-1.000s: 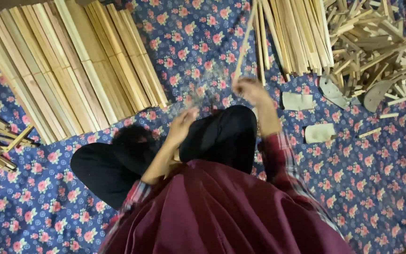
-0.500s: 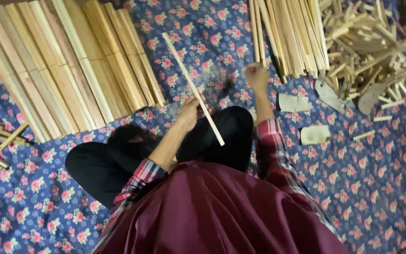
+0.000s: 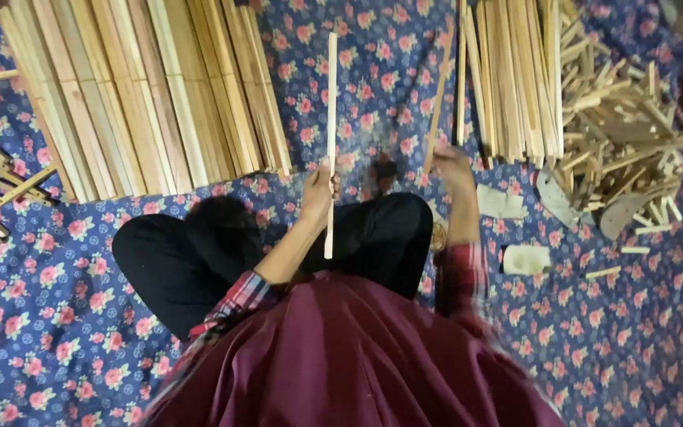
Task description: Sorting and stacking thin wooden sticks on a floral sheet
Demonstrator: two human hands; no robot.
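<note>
We see a pale, thin wooden strip [image 3: 330,134] — straight, its long axis upright, pointing away. Our left hand [image 3: 318,194] fingers grip it; our right hand [image 3: 450,158] fingers hold a second, darker strip [image 3: 439,99].

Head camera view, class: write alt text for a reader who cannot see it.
Seen from above, a seated person holds a thin wooden stick upright in the left hand and a second stick in the right hand. Stacked wooden slats and a pile of offcuts lie on a blue floral cloth.
</note>
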